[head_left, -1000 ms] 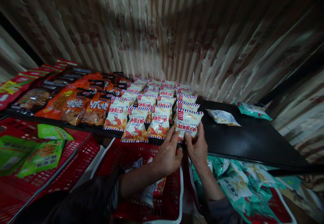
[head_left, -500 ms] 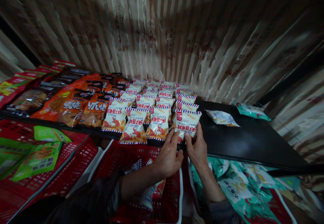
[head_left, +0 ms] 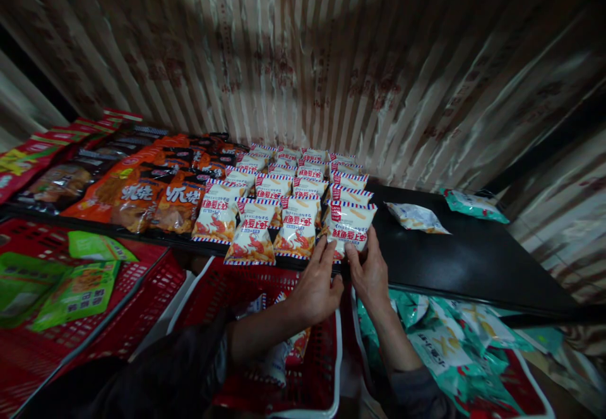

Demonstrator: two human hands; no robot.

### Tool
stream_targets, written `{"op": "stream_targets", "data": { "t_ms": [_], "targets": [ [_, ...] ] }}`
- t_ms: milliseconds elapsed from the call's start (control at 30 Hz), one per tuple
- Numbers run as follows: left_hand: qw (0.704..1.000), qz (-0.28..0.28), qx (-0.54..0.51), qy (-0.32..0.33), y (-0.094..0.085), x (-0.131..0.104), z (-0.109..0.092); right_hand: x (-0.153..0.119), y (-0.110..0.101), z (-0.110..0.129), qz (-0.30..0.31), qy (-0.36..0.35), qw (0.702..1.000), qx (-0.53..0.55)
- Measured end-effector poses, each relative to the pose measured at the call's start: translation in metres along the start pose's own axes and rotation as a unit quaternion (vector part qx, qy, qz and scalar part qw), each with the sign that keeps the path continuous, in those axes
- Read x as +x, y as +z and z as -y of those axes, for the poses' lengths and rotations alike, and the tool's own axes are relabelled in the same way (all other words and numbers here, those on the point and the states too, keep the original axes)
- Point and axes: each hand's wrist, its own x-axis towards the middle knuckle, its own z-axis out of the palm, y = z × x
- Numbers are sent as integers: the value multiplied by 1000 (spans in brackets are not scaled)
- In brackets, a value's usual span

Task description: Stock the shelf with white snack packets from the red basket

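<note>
Head view: both hands, left (head_left: 316, 283) and right (head_left: 372, 274), at a white snack bag (head_left: 349, 223).
It stands at the near right of the bag rows on the black shelf (head_left: 426, 267), each grip slightly parted around its lower edge.

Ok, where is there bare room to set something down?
Bare shelf lies right of the right hand, in front of the loose white bag and teal bag, with a small gap between them. Left of that hand, packed bags crowd it.

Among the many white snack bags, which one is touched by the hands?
The front bag of the rightmost upright column; both hands touch its lower part.
</note>
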Motion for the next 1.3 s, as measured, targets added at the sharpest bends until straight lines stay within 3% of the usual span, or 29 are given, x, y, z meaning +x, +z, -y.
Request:
{"op": "stream_targets", "data": {
  "t_ms": [633,1000,1300],
  "targets": [
    [999,-14,-21,42,6,-10,8,-8,-1,2,-13,-13,1000,-16],
    [997,18,14,73,-12,-32,12,-11,-2,4,-14,-13,1000,-7],
    [995,32,21,93,-1,-31,8,-15,-1,-3,1,-48,998,-43]
  ]
}}
